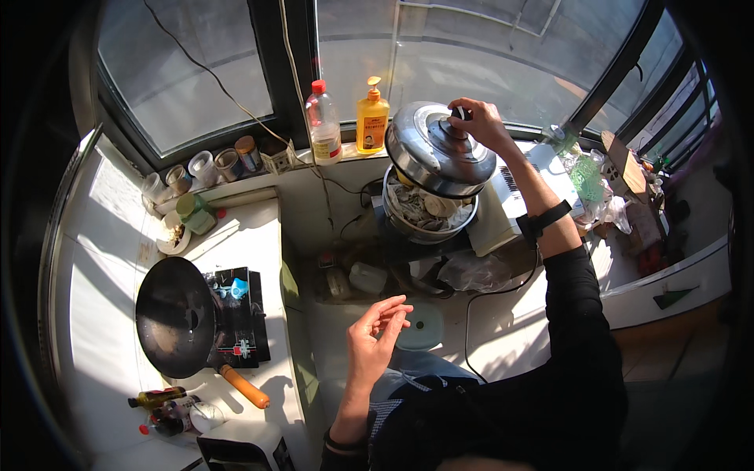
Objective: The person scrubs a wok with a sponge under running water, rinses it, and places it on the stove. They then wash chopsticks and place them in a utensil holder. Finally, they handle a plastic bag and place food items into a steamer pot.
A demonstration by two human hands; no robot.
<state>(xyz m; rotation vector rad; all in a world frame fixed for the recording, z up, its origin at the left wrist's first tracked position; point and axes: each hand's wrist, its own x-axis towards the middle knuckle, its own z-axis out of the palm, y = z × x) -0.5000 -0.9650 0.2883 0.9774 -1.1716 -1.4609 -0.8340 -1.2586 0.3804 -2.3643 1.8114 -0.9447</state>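
Observation:
My right hand [480, 123] grips the dark knob of a domed stainless-steel lid [412, 144]. The lid hangs tilted over a round metal pot [412, 228] and covers part of its opening. Inside the pot lie pale, mixed contents [421, 206] that I cannot identify for sure. My left hand [374, 338] is raised in front of my body, with nothing in it and the thumb apart from the fingers. Just beyond its fingertips, lower down, is a pale green plastic stool or lid-like object [425, 329].
On the left counter a black wok [177, 318] rests over a cooktop [240, 350], its wooden handle [244, 385] pointing towards me. A yellow pump bottle [372, 123] and a red-capped plastic bottle [324, 132] line the windowsill. A black cable [468, 321] hangs near my right arm.

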